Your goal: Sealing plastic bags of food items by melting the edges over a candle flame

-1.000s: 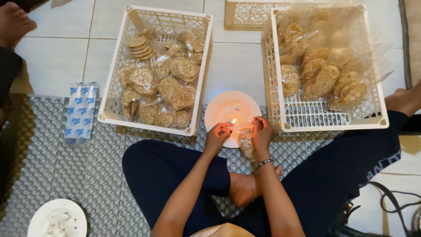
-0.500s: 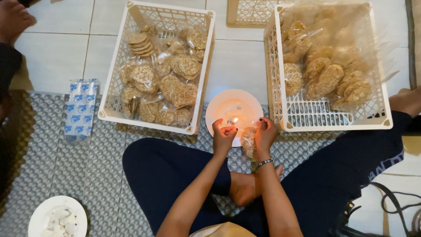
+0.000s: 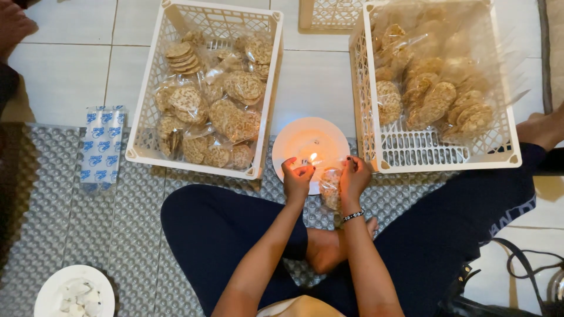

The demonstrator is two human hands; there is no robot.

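Observation:
My left hand point(image 3: 297, 178) and my right hand point(image 3: 353, 177) pinch the top of a small clear plastic bag of round crackers point(image 3: 331, 189), which hangs between them. The bag's upper edge is close to a small candle flame point(image 3: 312, 157) burning on a white plate point(image 3: 305, 138) just in front of my crossed legs. A beaded bracelet point(image 3: 353, 216) sits on my right wrist.
A white lattice crate point(image 3: 151, 88) of bagged crackers stands at the left, another crate point(image 3: 385, 151) with a big bag of loose crackers at the right. A blue-and-white packet point(image 3: 100, 147) lies on the silver mat, and a white plate of scraps point(image 3: 51, 291) at the bottom left. Another person's foot point(image 3: 13, 23) shows at the top left.
Both hands have drawn back slightly from the flame toward me, with the bag of crackers still held between them. The crates and plates have not moved.

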